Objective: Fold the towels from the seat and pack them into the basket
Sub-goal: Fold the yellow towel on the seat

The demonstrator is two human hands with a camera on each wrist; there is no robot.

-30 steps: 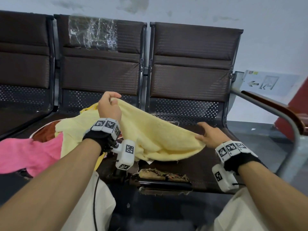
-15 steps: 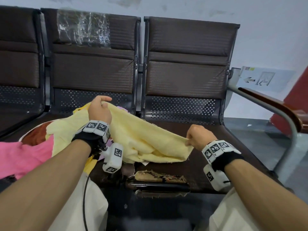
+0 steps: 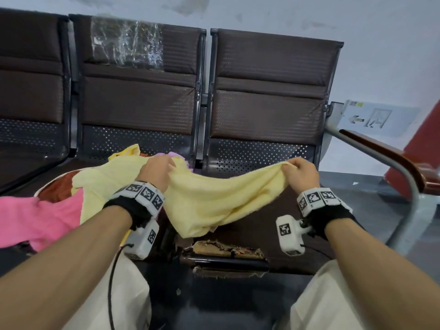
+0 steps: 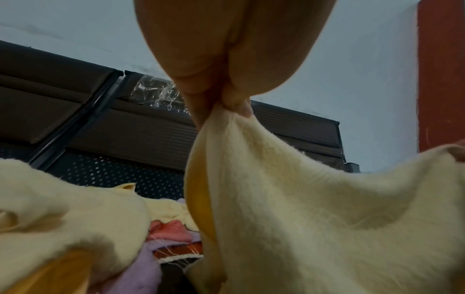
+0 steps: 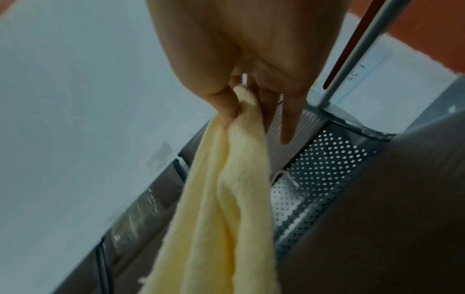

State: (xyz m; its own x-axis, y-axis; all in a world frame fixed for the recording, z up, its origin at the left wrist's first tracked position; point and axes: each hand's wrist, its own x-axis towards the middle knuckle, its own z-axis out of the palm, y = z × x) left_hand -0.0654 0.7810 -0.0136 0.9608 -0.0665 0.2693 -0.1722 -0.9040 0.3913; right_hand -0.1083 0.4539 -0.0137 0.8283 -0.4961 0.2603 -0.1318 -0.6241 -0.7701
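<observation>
Pink towel (image 3: 35, 217) at far left, draped over the pile on the seat next to the middle one. Rust-brown cloth (image 3: 59, 189) just behind it, with what looks like a pale rim edge, hard to tell. Second pale yellow cloth (image 4: 62, 208) lies on the pile with lilac cloth (image 4: 141, 268) under it, seen from left wrist view. Left hand (image 3: 156, 172) lifted over the pile, fingers and thumb pinched on the top edge of the yellow towel (image 3: 214, 201); left wrist view shows fingertips (image 4: 239, 105) clamped on a bunched corner. Towel hangs stretched between both hands, sagging in the middle, lower edge draping toward the right-hand seat (image 3: 269, 234). Torn front edge (image 3: 226, 248) of that seat shows foam. Right hand (image 3: 303, 173) raised over the same seat, thumb and forefinger pinching the other top corner, remaining fingers (image 5: 289, 119) straight down. Metal armrest (image 3: 392, 167) at far right. Basket not clearly identifiable.
</observation>
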